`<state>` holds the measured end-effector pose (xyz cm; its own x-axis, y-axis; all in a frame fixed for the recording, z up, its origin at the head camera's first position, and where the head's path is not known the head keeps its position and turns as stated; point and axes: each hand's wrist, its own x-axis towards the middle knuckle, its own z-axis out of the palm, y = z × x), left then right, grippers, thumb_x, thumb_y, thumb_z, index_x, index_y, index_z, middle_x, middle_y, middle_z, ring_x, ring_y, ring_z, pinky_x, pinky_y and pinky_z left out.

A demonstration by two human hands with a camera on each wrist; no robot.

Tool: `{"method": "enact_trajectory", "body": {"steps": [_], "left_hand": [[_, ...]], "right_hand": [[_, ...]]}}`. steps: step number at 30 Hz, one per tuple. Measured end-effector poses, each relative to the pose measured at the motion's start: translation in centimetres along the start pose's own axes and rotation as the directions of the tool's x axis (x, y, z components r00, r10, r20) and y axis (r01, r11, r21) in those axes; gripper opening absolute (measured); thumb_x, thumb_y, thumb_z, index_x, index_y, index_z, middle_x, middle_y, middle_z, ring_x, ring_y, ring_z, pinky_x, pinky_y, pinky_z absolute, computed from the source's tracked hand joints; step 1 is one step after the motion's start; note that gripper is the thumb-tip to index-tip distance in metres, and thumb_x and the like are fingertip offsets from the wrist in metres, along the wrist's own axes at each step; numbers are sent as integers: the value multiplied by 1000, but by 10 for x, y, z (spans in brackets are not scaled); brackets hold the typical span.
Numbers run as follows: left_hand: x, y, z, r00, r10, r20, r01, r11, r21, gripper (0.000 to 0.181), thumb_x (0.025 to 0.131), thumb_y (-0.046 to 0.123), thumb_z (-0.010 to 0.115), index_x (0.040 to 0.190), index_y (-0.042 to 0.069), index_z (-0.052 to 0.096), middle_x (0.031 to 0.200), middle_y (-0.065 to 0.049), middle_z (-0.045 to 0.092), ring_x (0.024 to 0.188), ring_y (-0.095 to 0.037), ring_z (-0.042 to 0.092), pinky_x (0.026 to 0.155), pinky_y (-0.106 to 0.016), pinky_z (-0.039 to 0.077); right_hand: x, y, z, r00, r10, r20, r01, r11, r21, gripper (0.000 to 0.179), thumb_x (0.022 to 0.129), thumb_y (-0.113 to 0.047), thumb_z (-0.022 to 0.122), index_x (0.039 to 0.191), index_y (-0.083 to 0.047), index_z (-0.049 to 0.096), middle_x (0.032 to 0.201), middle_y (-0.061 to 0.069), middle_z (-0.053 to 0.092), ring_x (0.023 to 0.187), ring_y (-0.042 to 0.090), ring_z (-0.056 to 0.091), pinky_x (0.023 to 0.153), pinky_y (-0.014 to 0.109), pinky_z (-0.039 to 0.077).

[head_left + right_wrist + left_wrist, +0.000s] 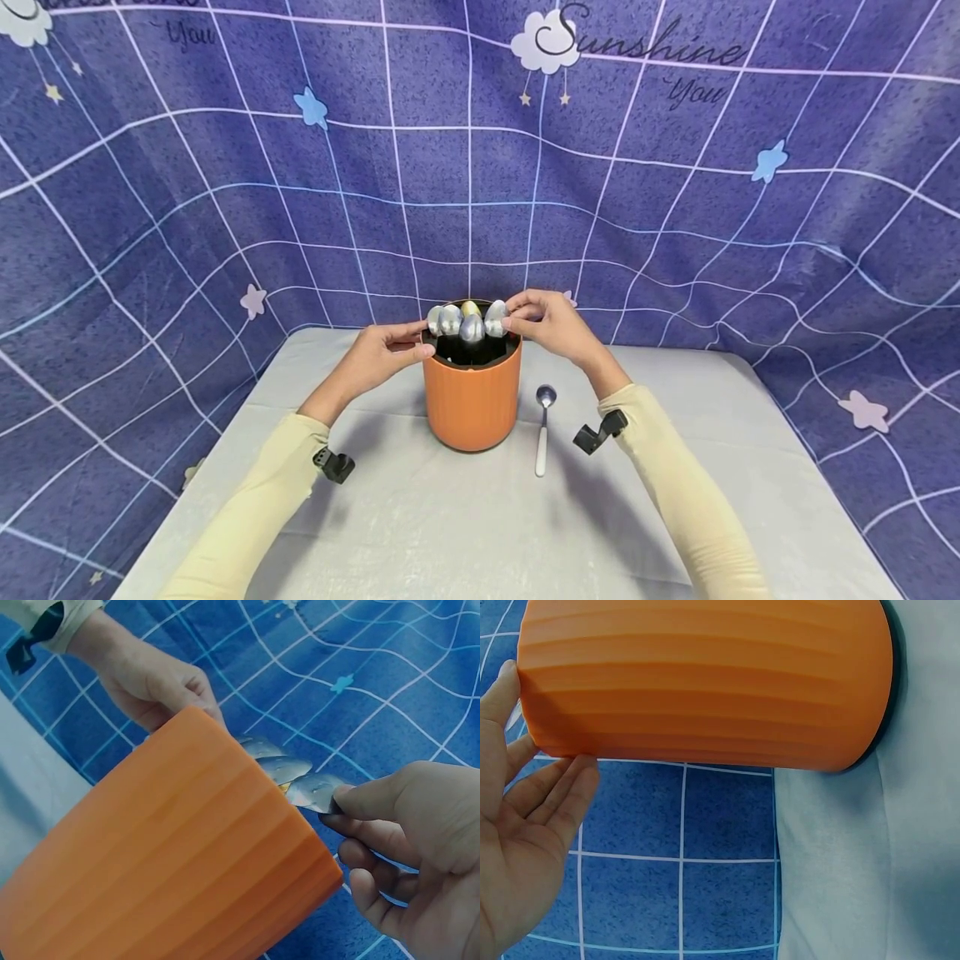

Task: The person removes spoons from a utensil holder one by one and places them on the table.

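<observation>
An orange utensil holder [472, 408] with a black inside stands upright on the table. Several metal spoons [450, 320] stand in it, bowls up, one with a yellowish tint. My right hand [553, 327] pinches the bowl of the rightmost spoon [313, 793] between thumb and fingers, at the right of the rim; its lower part is hidden inside the holder. On the opposite side, my left hand [371, 360] touches the holder near its rim, with fairly straight fingers [574, 787] lying against its wall.
A spoon with a white handle [541, 450] lies on the table right of the holder. The table has a pale cloth [420, 525]. Behind it and at both sides hangs a blue-purple curtain [435, 158] with a grid pattern. Each sleeve carries a small black mount [333, 465].
</observation>
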<state>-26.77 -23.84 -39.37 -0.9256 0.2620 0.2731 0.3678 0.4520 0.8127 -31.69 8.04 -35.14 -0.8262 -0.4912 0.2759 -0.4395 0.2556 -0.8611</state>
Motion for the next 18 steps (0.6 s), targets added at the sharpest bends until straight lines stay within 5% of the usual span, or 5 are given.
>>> {"method": "enact_trajectory", "body": {"steps": [9,18], "left_hand": [[0,1,0,1000,-5,-1,5,1000,7,60,92,38,78,140,6,63,132,-13,68,114,-25,69,92,-35,60],[1,0,1,1000,-8,5,8,1000,-8,57,93,34,78,140,5,62,133,-15,67,115,-28,69,93,-35,59]], "right_hand": [[0,-3,-4,1000,18,12,-19,997,78,24,98,-11,70,117,4,67,101,18,76,97,21,70,91,34,57],[1,-10,-6,1000,-17,2,17,996,88,22,97,-11,70,114,1,67,96,12,76,93,19,69,85,29,56]]}}
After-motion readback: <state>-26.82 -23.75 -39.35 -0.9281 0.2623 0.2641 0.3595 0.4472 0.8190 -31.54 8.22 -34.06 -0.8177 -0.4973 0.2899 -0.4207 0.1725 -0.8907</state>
